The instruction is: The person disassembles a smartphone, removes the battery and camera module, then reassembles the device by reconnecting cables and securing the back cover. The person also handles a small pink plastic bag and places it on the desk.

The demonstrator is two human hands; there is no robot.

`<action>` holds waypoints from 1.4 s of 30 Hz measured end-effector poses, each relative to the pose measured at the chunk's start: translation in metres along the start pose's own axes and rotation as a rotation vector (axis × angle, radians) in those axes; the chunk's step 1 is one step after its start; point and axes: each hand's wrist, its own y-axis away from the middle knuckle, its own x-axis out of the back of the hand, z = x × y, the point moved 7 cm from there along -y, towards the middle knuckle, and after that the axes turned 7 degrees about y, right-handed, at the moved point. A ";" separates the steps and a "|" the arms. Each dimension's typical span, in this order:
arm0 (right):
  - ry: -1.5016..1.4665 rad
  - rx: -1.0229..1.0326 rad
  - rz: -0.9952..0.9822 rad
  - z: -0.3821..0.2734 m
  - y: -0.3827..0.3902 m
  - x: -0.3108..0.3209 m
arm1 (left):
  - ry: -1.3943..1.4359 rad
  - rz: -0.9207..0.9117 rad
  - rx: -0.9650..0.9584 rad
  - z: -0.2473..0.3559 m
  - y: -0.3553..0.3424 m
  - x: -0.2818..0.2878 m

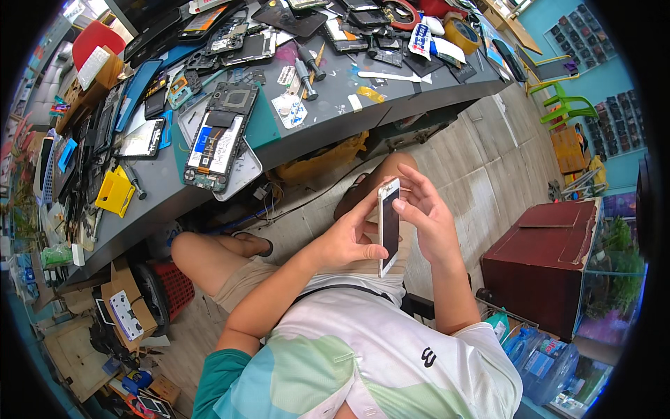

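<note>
- Left hand (349, 239): we see it gripping a white-edged phone (389, 237) by the sides.
- Right hand (429, 215): fingers spread, loosely open, thumb at the phone's upper screen; we can't tell if it touches.
- Phone: just right of frame centre, held up on edge, dark screen facing right, off the table (324, 117).
- Upper left of centre: we spot an opened phone (218, 143) on a white tray (246, 166).
- Far left: yellow holder (116, 192) on table.
</note>
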 end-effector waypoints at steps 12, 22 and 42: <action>0.138 -0.084 -0.187 0.022 0.032 0.012 | -0.132 0.081 -0.091 0.012 -0.006 0.010; 0.371 -0.089 -0.210 0.021 0.040 0.010 | -0.223 0.098 -0.129 -0.001 -0.015 0.004; 0.664 0.160 0.295 -0.079 -0.049 0.131 | -0.531 0.256 0.023 -0.014 0.031 0.048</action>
